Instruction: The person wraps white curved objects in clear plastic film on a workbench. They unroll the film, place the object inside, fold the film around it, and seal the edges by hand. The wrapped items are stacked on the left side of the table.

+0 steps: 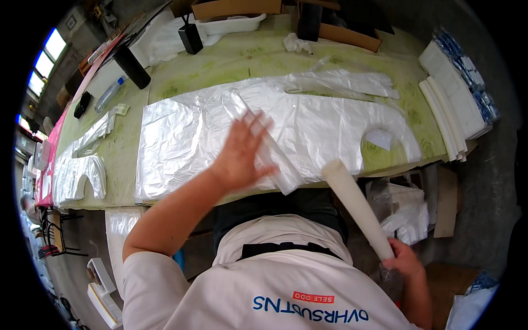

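I note the right hand (407,260) closed around one end of a pale tube (358,210), which slants up-left from that grip; the left hand (240,154) — blurred, fingers spread, contact unclear on my feed — is over a narrow plastic strip (279,160); plastic sheeting (179,140) lies beneath.

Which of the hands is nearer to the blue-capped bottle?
Left. The left hand is over the clear plastic sheeting, right of the blue-capped bottle; the right hand is much farther right, holding the off-white roll.
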The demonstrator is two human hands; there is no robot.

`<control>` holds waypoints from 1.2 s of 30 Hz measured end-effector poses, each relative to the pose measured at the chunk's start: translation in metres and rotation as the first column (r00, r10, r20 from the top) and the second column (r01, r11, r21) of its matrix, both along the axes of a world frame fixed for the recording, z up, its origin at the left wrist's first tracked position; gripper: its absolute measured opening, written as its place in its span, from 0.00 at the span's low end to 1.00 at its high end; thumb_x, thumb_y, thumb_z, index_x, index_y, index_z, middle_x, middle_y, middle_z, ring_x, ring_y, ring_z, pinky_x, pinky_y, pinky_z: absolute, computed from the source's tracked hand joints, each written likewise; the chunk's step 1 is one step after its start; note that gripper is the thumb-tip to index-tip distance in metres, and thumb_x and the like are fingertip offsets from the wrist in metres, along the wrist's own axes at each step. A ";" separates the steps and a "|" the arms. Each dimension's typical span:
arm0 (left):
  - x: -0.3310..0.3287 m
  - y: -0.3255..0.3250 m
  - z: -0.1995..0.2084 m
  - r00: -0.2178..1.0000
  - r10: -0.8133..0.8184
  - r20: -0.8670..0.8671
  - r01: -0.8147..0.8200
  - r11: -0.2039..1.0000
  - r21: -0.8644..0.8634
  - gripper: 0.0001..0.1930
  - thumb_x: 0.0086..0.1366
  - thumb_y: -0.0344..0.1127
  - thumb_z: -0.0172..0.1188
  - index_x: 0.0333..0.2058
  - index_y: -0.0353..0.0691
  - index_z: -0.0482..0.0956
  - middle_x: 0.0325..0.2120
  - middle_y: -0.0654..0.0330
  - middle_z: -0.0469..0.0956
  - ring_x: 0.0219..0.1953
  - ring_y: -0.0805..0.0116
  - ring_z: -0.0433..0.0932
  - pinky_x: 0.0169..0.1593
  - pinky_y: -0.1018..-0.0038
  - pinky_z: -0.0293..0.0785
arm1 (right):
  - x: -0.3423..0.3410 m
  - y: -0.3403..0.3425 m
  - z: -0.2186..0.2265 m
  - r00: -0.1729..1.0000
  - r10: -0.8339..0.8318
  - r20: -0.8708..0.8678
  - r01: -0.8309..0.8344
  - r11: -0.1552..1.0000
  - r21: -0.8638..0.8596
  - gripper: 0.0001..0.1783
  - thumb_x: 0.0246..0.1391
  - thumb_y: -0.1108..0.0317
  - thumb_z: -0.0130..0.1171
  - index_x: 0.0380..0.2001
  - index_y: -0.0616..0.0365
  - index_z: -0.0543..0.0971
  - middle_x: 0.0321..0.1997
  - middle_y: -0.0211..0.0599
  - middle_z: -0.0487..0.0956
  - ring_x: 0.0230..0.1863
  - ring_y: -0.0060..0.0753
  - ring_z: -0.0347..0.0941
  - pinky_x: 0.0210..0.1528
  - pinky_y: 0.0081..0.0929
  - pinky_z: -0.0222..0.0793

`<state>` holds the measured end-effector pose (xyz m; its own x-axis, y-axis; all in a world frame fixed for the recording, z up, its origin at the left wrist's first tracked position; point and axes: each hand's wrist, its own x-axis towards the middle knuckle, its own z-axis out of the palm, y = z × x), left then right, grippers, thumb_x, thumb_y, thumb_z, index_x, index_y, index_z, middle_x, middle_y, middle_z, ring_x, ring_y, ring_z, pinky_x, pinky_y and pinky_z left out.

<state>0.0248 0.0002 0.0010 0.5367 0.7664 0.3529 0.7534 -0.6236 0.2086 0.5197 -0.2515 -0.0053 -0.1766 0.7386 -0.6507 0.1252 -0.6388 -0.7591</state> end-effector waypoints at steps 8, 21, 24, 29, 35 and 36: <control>-0.027 -0.051 0.007 0.907 -0.363 -0.215 0.280 0.899 -0.337 0.52 0.55 0.60 0.69 0.71 0.43 0.55 0.72 0.52 0.53 0.75 0.48 0.49 0.76 0.53 0.42 | -0.107 0.160 0.057 0.789 0.141 0.598 -0.553 0.586 0.592 0.34 0.42 0.70 0.74 0.56 0.56 0.77 0.45 0.40 0.78 0.50 0.41 0.74 0.54 0.34 0.70; -0.010 -0.068 -0.003 0.947 -0.296 -0.128 0.274 0.947 -0.167 0.35 0.55 0.29 0.64 0.64 0.54 0.72 0.69 0.55 0.61 0.72 0.45 0.54 0.74 0.48 0.50 | -0.153 0.301 0.027 0.370 -0.350 0.860 -0.763 0.414 0.497 0.35 0.47 0.60 0.69 0.60 0.53 0.75 0.53 0.45 0.75 0.59 0.54 0.68 0.64 0.45 0.63; -0.011 -0.070 -0.002 0.956 -0.290 -0.048 0.277 0.942 -0.190 0.34 0.54 0.27 0.63 0.62 0.58 0.74 0.71 0.54 0.57 0.73 0.44 0.52 0.74 0.46 0.48 | -0.176 0.265 0.029 0.533 -0.368 0.762 -0.803 0.066 0.593 0.35 0.45 0.59 0.69 0.59 0.52 0.77 0.62 0.44 0.72 0.63 0.54 0.64 0.69 0.48 0.57; -0.019 -0.063 0.007 0.933 -0.328 0.150 0.359 0.886 -0.294 0.30 0.58 0.31 0.63 0.61 0.60 0.76 0.72 0.49 0.53 0.72 0.42 0.52 0.73 0.47 0.48 | -0.243 0.208 0.021 0.741 -0.038 0.670 -0.671 -0.075 0.738 0.29 0.40 0.68 0.72 0.50 0.53 0.79 0.59 0.41 0.74 0.61 0.52 0.67 0.64 0.47 0.63; -0.025 -0.058 -0.019 0.680 0.047 0.731 0.365 0.843 -0.394 0.36 0.66 0.39 0.63 0.70 0.40 0.59 0.66 0.43 0.59 0.63 0.44 0.63 0.67 0.59 0.60 | -0.286 0.230 0.011 0.799 0.193 0.569 -0.601 0.247 0.760 0.09 0.52 0.66 0.65 0.37 0.54 0.80 0.39 0.40 0.82 0.47 0.45 0.76 0.49 0.41 0.70; -0.026 -0.057 -0.021 0.726 0.082 0.683 0.242 0.899 -0.366 0.45 0.65 0.39 0.65 0.72 0.34 0.48 0.54 0.44 0.70 0.58 0.46 0.71 0.62 0.62 0.67 | -0.292 0.233 0.017 0.829 0.212 0.517 -0.555 0.426 0.715 0.08 0.55 0.65 0.63 0.36 0.55 0.80 0.36 0.40 0.82 0.43 0.45 0.78 0.46 0.40 0.71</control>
